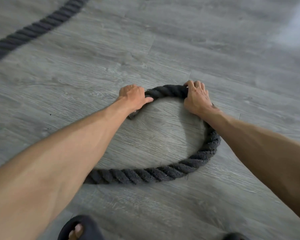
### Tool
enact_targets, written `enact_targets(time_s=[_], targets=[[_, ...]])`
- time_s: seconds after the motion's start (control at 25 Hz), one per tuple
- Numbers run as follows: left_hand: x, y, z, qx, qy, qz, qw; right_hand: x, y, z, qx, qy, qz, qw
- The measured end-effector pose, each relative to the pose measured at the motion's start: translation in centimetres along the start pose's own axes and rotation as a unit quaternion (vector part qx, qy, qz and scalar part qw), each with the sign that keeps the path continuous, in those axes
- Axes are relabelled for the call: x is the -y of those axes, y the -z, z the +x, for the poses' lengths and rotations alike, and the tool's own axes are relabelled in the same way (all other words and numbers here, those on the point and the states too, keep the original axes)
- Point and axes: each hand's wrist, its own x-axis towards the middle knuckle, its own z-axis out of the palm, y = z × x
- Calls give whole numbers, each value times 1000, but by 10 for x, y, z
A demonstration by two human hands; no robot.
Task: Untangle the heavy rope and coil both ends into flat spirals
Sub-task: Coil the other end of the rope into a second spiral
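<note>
1. Near edge: black open-toe sandal (78, 227), toes visible, on the grey wood-grain plank floor (163, 49). A second dark shoe tip shows at bottom right; too cropped to ID.

2. Thick black twisted-strand rope (163, 172) lies flat on the floor. It emerges from under the L forearm, runs right, then curves up and back left into one open loop, approx. three-quarters closed. No crossings in this section.

3. L hand (132, 97): fingers wrapped over the rope close to its tip, thumb along the inner side. Greyish end cap (132, 116) pokes out below the palm.

4. R hand (197, 97): fingers clenched over the top of the arc, palm on the outer side. Both hands grasp the rope; neither is free.

5. Far run (33, 30) of the same rope crosses the top-left corner, well apart from the loop, blurred.

6. Handling (est.): heavy, stiff in bend, holds a wide radius and likely resists a tight one. Coarse surface, so slip risk is low. Best hold: full-hand wrap near the tip for the spiral centre, 2nd hand on the arc to feed and press it inward. Drag along the floor vs. lifting.
</note>
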Motion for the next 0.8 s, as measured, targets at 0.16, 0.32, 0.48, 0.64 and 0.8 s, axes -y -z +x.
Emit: enact_targets(time_s=[0.16, 0.32, 0.48, 0.64, 0.8], targets=[[-5, -9, 9, -2, 110, -153, 982, 24, -8, 0, -2, 1, -13, 1000], [-5, -14, 10, 86, 268, -450, 848, 54, -11, -11, 89, 0, -50, 995], [-19, -2, -4, 187, 325, -600, 706, 62, -11, -14, 138, 20, -105, 985], [-26, 5, -15, 230, 315, -559, 731, 59, -11, -9, 143, 44, -108, 983], [-27, -25, -22, -29, 136, -205, 969, 47, -6, -8, 126, 73, -89, 985]])
